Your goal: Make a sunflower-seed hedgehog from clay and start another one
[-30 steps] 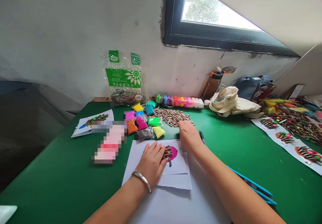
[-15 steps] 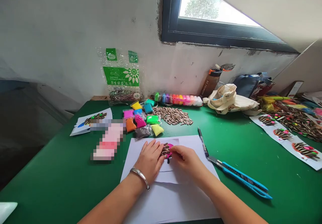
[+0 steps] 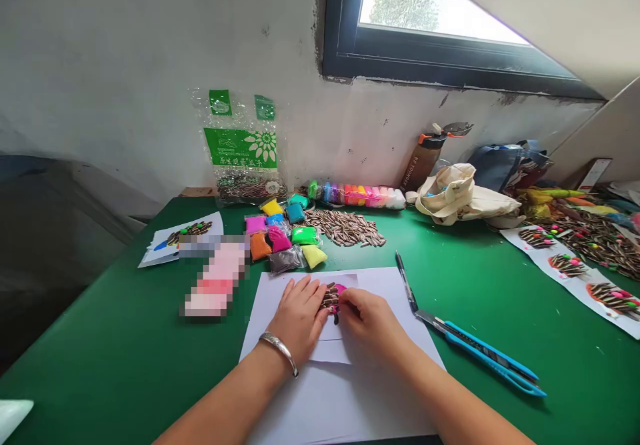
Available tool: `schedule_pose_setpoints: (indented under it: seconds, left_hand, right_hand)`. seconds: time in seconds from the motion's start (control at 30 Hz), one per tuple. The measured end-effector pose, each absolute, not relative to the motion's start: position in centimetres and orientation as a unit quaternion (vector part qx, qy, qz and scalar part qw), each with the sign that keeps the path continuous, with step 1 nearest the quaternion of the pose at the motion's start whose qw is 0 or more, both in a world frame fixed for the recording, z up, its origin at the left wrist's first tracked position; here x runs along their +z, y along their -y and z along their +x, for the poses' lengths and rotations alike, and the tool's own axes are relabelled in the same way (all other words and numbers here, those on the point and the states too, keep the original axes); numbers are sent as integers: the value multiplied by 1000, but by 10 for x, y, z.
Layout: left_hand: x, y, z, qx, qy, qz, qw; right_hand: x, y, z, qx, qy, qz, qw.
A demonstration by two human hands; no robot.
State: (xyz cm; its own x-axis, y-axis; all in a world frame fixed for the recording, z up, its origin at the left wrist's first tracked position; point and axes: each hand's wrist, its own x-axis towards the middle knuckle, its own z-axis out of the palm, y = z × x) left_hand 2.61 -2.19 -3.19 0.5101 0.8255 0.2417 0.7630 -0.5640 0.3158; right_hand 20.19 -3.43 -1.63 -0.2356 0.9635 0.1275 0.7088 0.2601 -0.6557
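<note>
My pink patch (image 3: 342,288), partly hidden
Left hand (image 3: 299,313) flat beside it; right hand (image 3: 371,318) curled at it, whether grasping I can't tell

Magenta patch (image 3: 342,289) and dark, pale-striped seeds (image 3: 330,297) on white paper (image 3: 325,395).
The tabletop (image 3: 100,345) is green, the cutter (image 3: 493,357) blue, the pen (image 3: 407,282) black, the bracelet (image 3: 280,349) silver; packets (image 3: 278,239) show yellow, orange, pink, teal; the clear bag (image 3: 240,149) bears a white flower on green.
</note>
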Motion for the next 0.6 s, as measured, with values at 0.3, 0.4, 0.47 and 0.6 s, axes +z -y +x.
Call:
schedule_pose_setpoints:
  seconds: [0.3,0.4,0.47,0.6]
  left_hand:
    - [-33,22,27,191,-463,861,86]
    - [-33,22,27,196,-462,861,86]
    - [-33,22,27,196,-461,861,85]
    - [-32,22,26,189,-461,863,85]
  right_hand:
    - [-25,34,192,173,770,-574,219]
    - [-25,33,190,182,768,-575,215]
    - [-23,33,194,204,763,-570,229]
    - [-18,35,207,212,762,-561,243]
